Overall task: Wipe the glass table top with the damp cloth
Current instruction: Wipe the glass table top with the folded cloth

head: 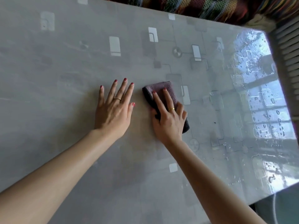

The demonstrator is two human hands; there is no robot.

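Observation:
The grey glass table top (pixel 64 78) fills most of the view, printed with pale rectangles and thin lines. A folded dark purple cloth (pixel 159 90) lies flat on it near the middle. My right hand (pixel 168 117) presses down on the cloth with straight fingers, its thumb at the cloth's left edge. My left hand (pixel 114 109) rests flat on the bare glass just left of the cloth, fingers spread, holding nothing.
Water drops and streaks (pixel 262 101) cover the right part of the glass, where a window is reflected. A multicoloured woven fabric (pixel 210 7) lies beyond the far edge. A ribbed white object (pixel 289 50) stands at the right edge.

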